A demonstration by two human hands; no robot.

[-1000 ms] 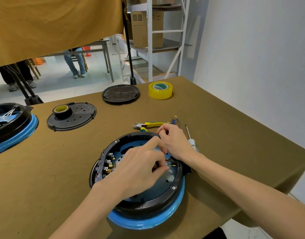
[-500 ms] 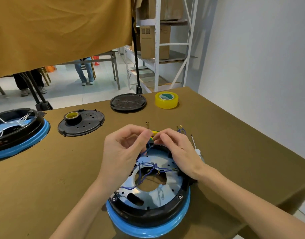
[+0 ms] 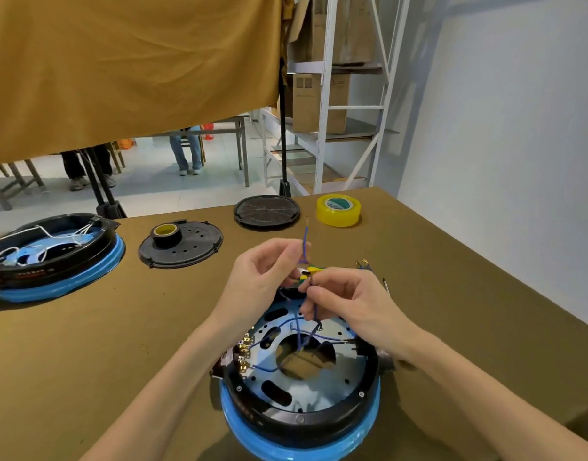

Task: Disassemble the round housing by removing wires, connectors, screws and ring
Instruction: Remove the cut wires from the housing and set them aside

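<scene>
Now the left hand pinches a blue wire between thumb and fingers, its free end standing up above the knuckles. The right hand is curled shut on the same strands lower down, just beside the left. Both hover over the round housing, black with a blue base, at the near edge of the brown table; more blue wires loop across its metal plate. Yellow-handled pliers peek out behind the fingers. Further back sits a yellow tape roll; its green label is too small to read.
</scene>
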